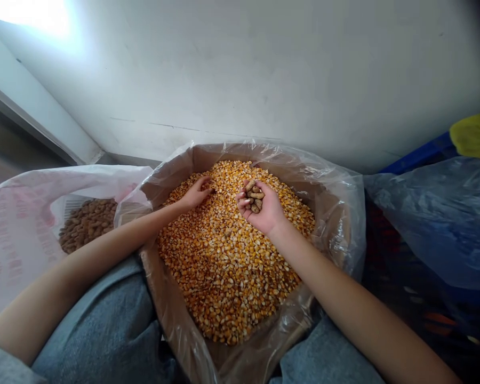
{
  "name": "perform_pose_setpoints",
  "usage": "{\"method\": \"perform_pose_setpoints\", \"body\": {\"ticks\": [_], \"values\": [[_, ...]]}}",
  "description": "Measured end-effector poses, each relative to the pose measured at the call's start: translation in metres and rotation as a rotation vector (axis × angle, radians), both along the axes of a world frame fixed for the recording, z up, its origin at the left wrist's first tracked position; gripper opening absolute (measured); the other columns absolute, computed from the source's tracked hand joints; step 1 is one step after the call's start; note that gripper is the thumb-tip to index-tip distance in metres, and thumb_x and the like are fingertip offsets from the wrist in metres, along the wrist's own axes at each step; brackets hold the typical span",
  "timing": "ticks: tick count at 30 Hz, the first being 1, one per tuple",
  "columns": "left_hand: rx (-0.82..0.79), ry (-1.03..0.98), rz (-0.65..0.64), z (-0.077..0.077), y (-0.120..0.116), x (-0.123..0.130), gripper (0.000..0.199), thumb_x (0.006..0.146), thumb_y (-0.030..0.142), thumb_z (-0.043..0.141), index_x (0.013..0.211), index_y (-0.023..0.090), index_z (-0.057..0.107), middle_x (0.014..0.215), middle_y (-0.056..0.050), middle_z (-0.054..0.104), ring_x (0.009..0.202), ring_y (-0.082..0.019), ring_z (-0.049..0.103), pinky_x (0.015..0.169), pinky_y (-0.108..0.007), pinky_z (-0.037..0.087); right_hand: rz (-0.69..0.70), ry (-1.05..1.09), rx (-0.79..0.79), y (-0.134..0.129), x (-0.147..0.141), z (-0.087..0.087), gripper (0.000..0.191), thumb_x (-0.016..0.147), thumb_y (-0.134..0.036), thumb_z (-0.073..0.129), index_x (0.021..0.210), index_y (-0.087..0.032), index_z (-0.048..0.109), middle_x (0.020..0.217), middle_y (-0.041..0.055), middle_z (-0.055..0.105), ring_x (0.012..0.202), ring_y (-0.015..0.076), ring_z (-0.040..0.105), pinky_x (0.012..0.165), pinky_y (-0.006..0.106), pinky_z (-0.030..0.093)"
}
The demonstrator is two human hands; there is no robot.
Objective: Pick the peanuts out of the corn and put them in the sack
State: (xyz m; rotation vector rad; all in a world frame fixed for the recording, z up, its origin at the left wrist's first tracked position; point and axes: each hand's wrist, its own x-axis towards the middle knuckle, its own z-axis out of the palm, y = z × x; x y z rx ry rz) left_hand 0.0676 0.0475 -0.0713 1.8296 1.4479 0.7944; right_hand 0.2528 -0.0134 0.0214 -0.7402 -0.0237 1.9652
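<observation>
Several unshelled peanuts (255, 196) lie in my right hand (269, 212), which is turned palm up with its fingers curled around them. It is held over a large heap of yellow corn kernels (232, 261). At the far left of the heap, my left hand (196, 194) reaches down onto the kernels, thumb and fingers apart; its fingertips are partly hidden among the corn. A cardboard box (168, 306) lined with a clear plastic bag (354, 224) contains the corn and stands between my knees.
Left of the box, a white sack with pink print (12, 234) stands open with more peanuts (90, 224) inside. A pale wall (264, 69) rises behind the box. On the right are a crumpled clear plastic sheet (440, 229), a blue edge (420, 152) and something yellow (476, 136).
</observation>
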Motion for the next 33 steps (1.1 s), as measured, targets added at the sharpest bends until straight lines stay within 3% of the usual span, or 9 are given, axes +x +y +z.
{"method": "perform_pose_setpoints", "body": {"ticks": [4,7,10,14,18,22,24,29,33], "values": [[0.357,0.198,-0.052,0.032,-0.006,-0.006,0.030,0.079,0.029,0.041,0.105,0.016,0.047,0.105,-0.007,0.054,0.097,-0.016,0.049,0.087,-0.030,0.037,-0.021,-0.001,-0.010,0.000,0.003,0.002,0.016,0.077,-0.022,0.039,0.070,-0.015,0.051,0.056,0.0021,0.050,0.052,0.0081,0.047,0.037,0.013,0.035],[0.405,0.354,-0.558,0.051,-0.025,0.004,0.027,0.079,0.036,0.042,0.096,0.018,0.052,0.092,-0.004,0.057,0.083,-0.013,0.053,0.076,-0.025,0.041,-0.021,-0.003,-0.005,0.000,0.004,0.004,0.015,0.077,-0.022,0.039,0.071,-0.015,0.052,0.056,0.0016,0.050,0.051,0.0076,0.046,0.037,0.012,0.035],[0.418,0.522,-0.943,0.052,-0.044,0.017,0.025,0.078,0.039,0.045,0.089,0.020,0.056,0.086,-0.003,0.059,0.081,-0.014,0.053,0.072,-0.024,0.040,-0.026,-0.013,0.001,0.000,0.004,0.005,0.016,0.077,-0.023,0.039,0.072,-0.015,0.052,0.055,0.0012,0.050,0.051,0.0075,0.046,0.038,0.012,0.035],[0.439,0.597,-1.046,0.040,-0.055,0.027,0.023,0.079,0.036,0.044,0.090,0.020,0.056,0.086,-0.004,0.059,0.081,-0.015,0.052,0.071,-0.025,0.040,-0.019,-0.027,0.014,0.000,0.003,0.005,0.017,0.077,-0.023,0.038,0.071,-0.015,0.052,0.056,0.0012,0.050,0.051,0.0074,0.047,0.038,0.012,0.035],[0.413,0.537,-0.901,0.040,-0.048,0.026,0.024,0.080,0.033,0.041,0.094,0.020,0.054,0.087,-0.004,0.059,0.081,-0.015,0.053,0.072,-0.026,0.041,-0.005,-0.040,0.019,0.001,0.002,0.005,0.016,0.077,-0.023,0.039,0.072,-0.015,0.052,0.056,0.0013,0.050,0.051,0.0076,0.047,0.038,0.013,0.035],[0.362,0.441,-0.331,0.040,-0.019,0.002,0.025,0.079,0.029,0.041,0.096,0.016,0.052,0.092,-0.005,0.056,0.084,-0.016,0.052,0.075,-0.027,0.042,-0.011,-0.049,0.018,0.001,0.002,0.003,0.015,0.076,-0.022,0.040,0.072,-0.015,0.053,0.056,0.0015,0.050,0.051,0.0077,0.047,0.038,0.013,0.035],[0.337,0.451,-0.182,0.034,-0.004,-0.011,0.027,0.079,0.030,0.041,0.097,0.014,0.053,0.094,-0.007,0.056,0.085,-0.017,0.053,0.076,-0.029,0.042,-0.014,-0.063,0.017,0.001,0.001,0.002,0.014,0.075,-0.021,0.041,0.072,-0.014,0.052,0.055,0.0015,0.050,0.050,0.0078,0.047,0.037,0.013,0.035],[0.285,0.492,-0.305,0.011,0.012,-0.023,0.027,0.080,0.028,0.041,0.097,0.015,0.056,0.097,-0.007,0.059,0.090,-0.018,0.053,0.082,-0.029,0.041,-0.018,-0.084,0.003,0.001,0.000,-0.002,0.014,0.075,-0.021,0.041,0.072,-0.014,0.052,0.056,0.0013,0.051,0.050,0.0077,0.047,0.037,0.013,0.035],[0.292,0.479,-0.279,0.012,0.010,-0.021,0.026,0.080,0.030,0.043,0.094,0.014,0.058,0.094,-0.007,0.060,0.089,-0.018,0.054,0.081,-0.030,0.041,-0.011,-0.101,-0.013,0.001,-0.001,-0.005,0.013,0.074,-0.020,0.041,0.072,-0.015,0.052,0.055,0.0014,0.051,0.050,0.0081,0.048,0.037,0.014,0.035]]}}
